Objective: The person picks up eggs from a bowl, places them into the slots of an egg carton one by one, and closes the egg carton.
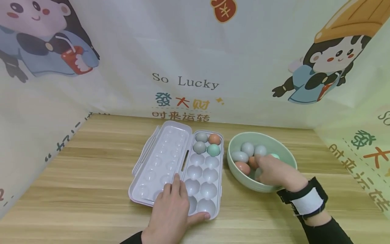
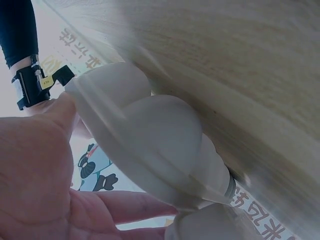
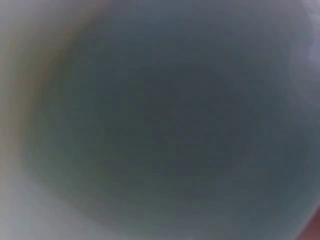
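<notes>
An open pale lilac egg box [image 1: 220, 189] lies on the table, its lid folded out to the left. Four cups at its far end hold two grey eggs, an orange egg [image 1: 214, 139] and a mint-green egg [image 1: 213, 150]. My left hand [image 1: 170, 210] rests on the near end, fingers stretched over the hinge, thumb at the front edge. Up close, the left wrist view gives the box's rounded cups [image 2: 165, 135]. My right hand [image 1: 272, 171] reaches down into a light green bowl [image 1: 284, 149] among grey, orange and green eggs; its fingertips are partly hidden, and I cannot tell whether they hold one.
The box and the bowl stand side by side on a wood-grain table [image 1: 91, 176] with a narrow gap between them. A printed cloth [image 1: 128, 61] with cartoon figures hangs behind the table and along both sides. A dark blur fills the right wrist view.
</notes>
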The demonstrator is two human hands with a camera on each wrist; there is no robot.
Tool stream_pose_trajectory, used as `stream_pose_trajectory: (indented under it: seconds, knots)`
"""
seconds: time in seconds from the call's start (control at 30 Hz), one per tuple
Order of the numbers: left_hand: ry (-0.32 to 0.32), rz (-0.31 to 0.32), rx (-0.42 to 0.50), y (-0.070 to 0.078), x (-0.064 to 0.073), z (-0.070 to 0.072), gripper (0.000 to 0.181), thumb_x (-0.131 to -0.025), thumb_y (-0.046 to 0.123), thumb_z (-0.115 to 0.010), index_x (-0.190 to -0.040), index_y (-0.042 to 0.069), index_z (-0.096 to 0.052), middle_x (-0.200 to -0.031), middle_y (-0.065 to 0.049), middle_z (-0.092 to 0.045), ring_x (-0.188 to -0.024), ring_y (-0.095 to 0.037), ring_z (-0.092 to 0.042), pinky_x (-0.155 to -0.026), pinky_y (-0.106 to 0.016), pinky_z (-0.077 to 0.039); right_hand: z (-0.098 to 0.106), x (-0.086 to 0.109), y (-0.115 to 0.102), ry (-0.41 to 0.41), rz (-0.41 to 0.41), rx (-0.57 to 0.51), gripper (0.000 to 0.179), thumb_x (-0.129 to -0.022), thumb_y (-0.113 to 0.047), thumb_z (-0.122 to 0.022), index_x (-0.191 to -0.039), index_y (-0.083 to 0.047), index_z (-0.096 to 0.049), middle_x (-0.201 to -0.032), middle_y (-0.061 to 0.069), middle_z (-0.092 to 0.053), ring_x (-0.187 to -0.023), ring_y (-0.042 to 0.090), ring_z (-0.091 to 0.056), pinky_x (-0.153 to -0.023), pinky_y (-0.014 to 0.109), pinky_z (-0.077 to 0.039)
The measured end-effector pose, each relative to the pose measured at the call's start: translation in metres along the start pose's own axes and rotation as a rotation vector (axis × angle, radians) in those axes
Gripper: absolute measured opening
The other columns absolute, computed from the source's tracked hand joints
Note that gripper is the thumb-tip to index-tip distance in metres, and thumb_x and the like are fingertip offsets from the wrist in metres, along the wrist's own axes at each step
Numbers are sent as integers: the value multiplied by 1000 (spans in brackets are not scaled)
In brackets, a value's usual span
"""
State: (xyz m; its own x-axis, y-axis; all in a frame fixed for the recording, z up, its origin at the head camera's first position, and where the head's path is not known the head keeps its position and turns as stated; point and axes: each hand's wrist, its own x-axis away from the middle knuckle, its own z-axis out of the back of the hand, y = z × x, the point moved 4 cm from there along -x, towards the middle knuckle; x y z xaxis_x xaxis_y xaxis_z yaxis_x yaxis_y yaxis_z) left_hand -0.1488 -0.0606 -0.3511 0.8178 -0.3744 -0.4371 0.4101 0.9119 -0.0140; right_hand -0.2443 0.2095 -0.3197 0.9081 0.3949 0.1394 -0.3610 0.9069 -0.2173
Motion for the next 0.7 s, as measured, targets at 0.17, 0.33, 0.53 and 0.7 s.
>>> stream_pose_trajectory:
  seconds: [0.17, 0.33, 0.53, 0.7]
  knots:
    - [-7, -8, -7, 2, 0, -1, 108, -68, 81, -52, -116, -16, -54, -122, -29, -50, -87, -33, -53, -66, -38, -45, 0, 2, 0, -1, 35, -18, 15, -69, -2, -61, -77, -11, -51, -66, 0, -46, -62, 16, -46, -53, 27, -38]
    - [26, -14, -18, 2, -1, 0, 107, -67, 80, -54, -114, -16, -55, -121, -28, -51, -84, -32, -53, -65, -37, -46, 3, 3, -1, -3, 33, -7, 16, -68, -2, -61, -77, -13, -53, -66, -1, -46, -60, 15, -45, -51, 26, -37]
    - [10, -1, 3, 2, 0, -1, 108, -68, 81, -52, -116, -16, -54, -123, -28, -50, -86, -32, -53, -65, -38, -46, 4, 3, 0, -10, 23, 20, 17, -69, -1, -62, -77, -13, -52, -65, -2, -45, -60, 15, -44, -53, 27, -35]
    - [4, 10, 18, 2, 0, -2, 108, -68, 81, -51, -118, -15, -54, -124, -28, -49, -87, -33, -53, -66, -40, -46, 5, 3, -1, 8, 26, 51, 19, -70, 1, -62, -75, -14, -51, -64, -2, -44, -59, 15, -43, -54, 27, -34]
